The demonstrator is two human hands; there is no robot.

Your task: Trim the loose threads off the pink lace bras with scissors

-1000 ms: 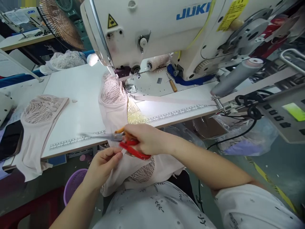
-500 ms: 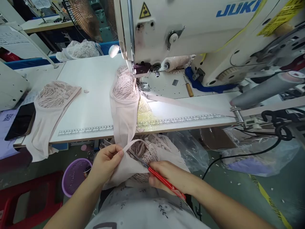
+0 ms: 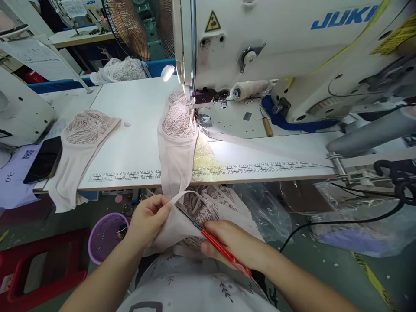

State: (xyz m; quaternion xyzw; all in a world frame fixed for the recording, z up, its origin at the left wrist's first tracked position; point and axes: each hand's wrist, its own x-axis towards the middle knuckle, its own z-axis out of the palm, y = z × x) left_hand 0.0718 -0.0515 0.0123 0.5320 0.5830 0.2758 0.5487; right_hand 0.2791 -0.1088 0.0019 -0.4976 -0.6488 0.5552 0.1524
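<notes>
My left hand (image 3: 150, 219) pinches a pale pink strap (image 3: 186, 195) of a lace garment (image 3: 177, 143) that hangs from the sewing table's front edge down to my lap. My right hand (image 3: 229, 243) grips red-handled scissors (image 3: 214, 240), whose blades point up-left and touch the strap close to my left fingers. The garment's upper end lies under the needle of a white JUKI sewing machine (image 3: 276, 47).
A second pink lace piece (image 3: 81, 143) lies at the table's left edge beside a black phone (image 3: 43, 159). A purple basket (image 3: 105, 236) and a red stool (image 3: 39, 264) stand on the floor to the left. More lace pieces (image 3: 118, 71) and a fan (image 3: 139, 26) are behind. A black cable (image 3: 341, 221) hangs on the right.
My right hand brought the scissors down from table-edge height to my lap and set the blades at the strap. The left hand keeps its pinch. The view shifted left.
</notes>
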